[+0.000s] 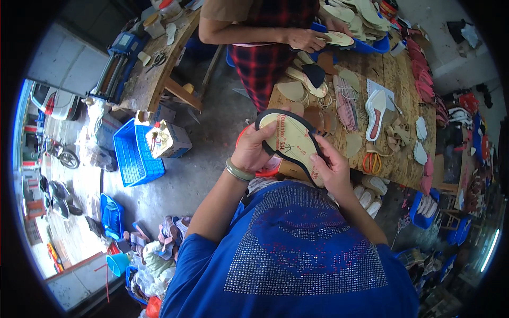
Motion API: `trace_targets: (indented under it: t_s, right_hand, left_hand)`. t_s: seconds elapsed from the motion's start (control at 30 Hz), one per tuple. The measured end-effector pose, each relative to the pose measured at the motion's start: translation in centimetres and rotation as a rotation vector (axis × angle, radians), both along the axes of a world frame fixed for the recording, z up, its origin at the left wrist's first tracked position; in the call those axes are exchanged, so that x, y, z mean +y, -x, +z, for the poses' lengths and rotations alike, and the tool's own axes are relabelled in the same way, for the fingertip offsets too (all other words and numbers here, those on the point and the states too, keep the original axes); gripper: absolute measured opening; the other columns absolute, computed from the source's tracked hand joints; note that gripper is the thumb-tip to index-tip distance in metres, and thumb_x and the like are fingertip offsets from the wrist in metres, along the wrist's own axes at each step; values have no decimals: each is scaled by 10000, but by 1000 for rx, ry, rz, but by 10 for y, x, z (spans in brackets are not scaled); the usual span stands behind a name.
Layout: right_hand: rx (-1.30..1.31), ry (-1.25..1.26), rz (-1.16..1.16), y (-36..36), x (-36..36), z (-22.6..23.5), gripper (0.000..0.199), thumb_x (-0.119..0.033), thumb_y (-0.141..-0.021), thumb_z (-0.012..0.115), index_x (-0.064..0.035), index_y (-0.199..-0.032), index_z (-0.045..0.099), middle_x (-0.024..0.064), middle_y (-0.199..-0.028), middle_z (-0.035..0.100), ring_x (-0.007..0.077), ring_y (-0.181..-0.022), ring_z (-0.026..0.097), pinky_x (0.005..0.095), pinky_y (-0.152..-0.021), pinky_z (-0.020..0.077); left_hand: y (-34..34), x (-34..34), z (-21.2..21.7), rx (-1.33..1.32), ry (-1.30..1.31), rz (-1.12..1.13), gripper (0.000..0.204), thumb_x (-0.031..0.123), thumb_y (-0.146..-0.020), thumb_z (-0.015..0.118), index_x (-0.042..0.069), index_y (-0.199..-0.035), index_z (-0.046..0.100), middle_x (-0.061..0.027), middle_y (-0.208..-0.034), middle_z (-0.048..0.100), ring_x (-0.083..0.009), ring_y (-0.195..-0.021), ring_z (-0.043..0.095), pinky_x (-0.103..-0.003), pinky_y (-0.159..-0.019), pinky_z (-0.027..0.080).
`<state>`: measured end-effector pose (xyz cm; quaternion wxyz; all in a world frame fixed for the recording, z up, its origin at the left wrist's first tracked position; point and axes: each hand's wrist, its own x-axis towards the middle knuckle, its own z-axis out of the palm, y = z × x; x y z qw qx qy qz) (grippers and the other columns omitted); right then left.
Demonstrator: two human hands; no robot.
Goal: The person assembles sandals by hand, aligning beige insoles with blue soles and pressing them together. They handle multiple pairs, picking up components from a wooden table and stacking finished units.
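Observation:
A cream-coloured shoe insole [290, 137] with a dark edging strip and red print is held up in front of my chest, tilted. My left hand [253, 151] grips its wider end, thumb on top, a bangle at the wrist. On the narrower end, my right hand [331, 163] closes with its thumb on the face and fingers along the edge. Beyond the insole, the wooden table [387, 69] bears leather pieces, a bundle of pink cords [345, 103], a white sole [376, 114] and orange-handled scissors [372, 162].
Across the table a person in a checked apron [268, 69] handles another insole [338, 38] beside a blue bin [374, 46] full of them. A blue crate [138, 153] and a carton [172, 139] stand on the floor to my left. White shoes [374, 186] sit below the table edge.

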<state>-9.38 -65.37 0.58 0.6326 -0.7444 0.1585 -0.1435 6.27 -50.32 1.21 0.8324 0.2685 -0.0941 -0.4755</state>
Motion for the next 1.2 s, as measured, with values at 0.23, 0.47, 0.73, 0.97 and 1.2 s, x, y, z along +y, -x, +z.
trace_targets:
  t_s: [0.23,0.47,0.73,0.97,1.2]
  right_hand:
    - [25,-538,-57,-13,-22,8,347,-83,-885,635,40,-1205,575,52,-983,664,100,-879,610,238,-815,480]
    - [56,-606,-36,-36,-37,-28,253,-130,-872,658,27,-1071,658,33,-909,676,78,-798,614,223,-732,486]
    - [109,-739,-95,-56,-28,-87,246,-117,-863,659,35,-1056,663,48,-915,687,82,-792,618,228,-736,493]
    - [96,-808,-84,-63,-31,-112,248,-170,-887,651,33,-1029,657,46,-894,669,83,-783,606,236,-713,490]
    - [387,-305,-297,-16,-107,-233,257,-260,-841,690,-51,-990,680,85,-870,687,149,-783,656,257,-688,503]
  left_hand:
    - [2,-18,3,-102,-112,3,394,130,-944,548,-22,-1300,473,-143,-1217,590,-222,-1106,587,-369,-966,469]
    - [3,-35,-29,-136,-412,156,193,135,-931,591,17,-1083,609,-59,-964,677,-133,-844,645,-283,-781,532]
    - [-1,-36,-89,-110,-567,260,281,201,-932,604,-10,-1115,580,-83,-999,660,-171,-837,650,-292,-759,539]
    - [25,-43,-110,29,-399,-69,488,293,-974,508,22,-1359,381,-121,-1307,505,-287,-1228,478,-491,-1029,401]
    - [11,-29,-108,148,-378,48,482,321,-989,459,10,-1349,384,-212,-1330,495,-357,-1249,474,-480,-1056,377]
